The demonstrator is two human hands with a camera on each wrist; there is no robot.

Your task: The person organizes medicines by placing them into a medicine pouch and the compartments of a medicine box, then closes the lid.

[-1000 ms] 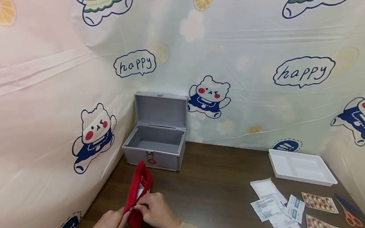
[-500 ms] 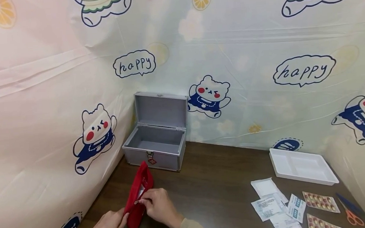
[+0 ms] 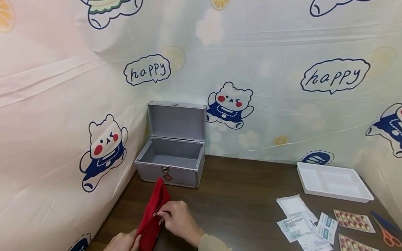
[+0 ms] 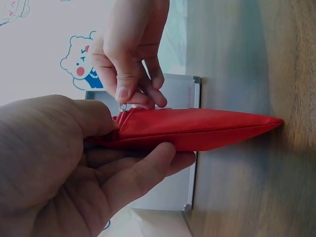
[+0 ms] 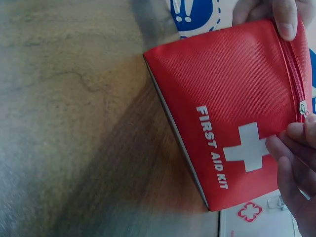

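Patterned backdrop: behind everything we see a pale cloth sheet (image 3: 272,48) printed with bears, orange slices and "happy" bubbles.
Wooden table: a dark brown tabletop (image 3: 247,203) runs beneath it.
Metal case: at the back left we find a grey hinged case (image 3: 155,173), lid raised, its latch facing us.
Divided tray: a white compartment tray (image 3: 341,184) lies at the back right.
First aid pouch: we see the red "FIRST AID KIT" pouch (image 5: 227,94) on edge between the two hands, just in front of the case; whether its bottom touches the table we cannot tell.
Left hand: the left hand (image 3: 120,247) grips the pouch's near end, thumb on one side, fingers on the other.
Right hand: the right hand (image 3: 180,220) has thumb and fingertip closed together on the zip pull (image 5: 302,106), its other fingers bent.
Paper packets: overlapping white packets (image 3: 293,227) lie at front right.
Blister packs: two capsule strips (image 3: 354,221) lie beside them.
Scissors: we spot orange-handled scissors (image 3: 389,238) at far right.
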